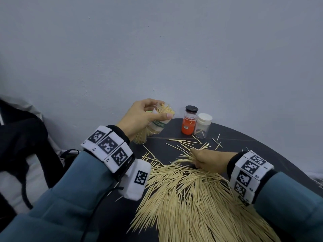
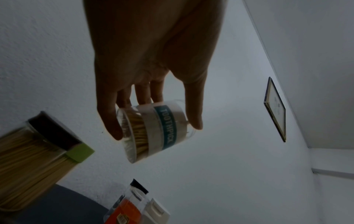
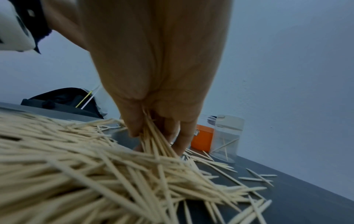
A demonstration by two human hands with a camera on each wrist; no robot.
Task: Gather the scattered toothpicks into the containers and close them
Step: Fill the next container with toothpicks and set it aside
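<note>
A big heap of pale wooden toothpicks [image 1: 192, 198] covers the dark round table [image 1: 258, 142]. My left hand [image 1: 139, 117] grips a clear, lidless container [image 1: 161, 119] with a green TOOTHPICK label, tilted above the table's far left edge and partly filled with picks; the left wrist view shows this container [image 2: 159, 130] between fingers and thumb. My right hand [image 1: 206, 159] lies low on the heap's far side and pinches a bundle of toothpicks [image 3: 153, 136] between thumb and fingers.
An orange container with a black lid [image 1: 189, 122] and a clear container with a white lid [image 1: 202, 125] stand at the back by the wall. A full clear container [image 1: 139, 137] stands under my left hand. Stray picks [image 1: 185, 142] lie around. A black bag [image 1: 26, 137] sits left.
</note>
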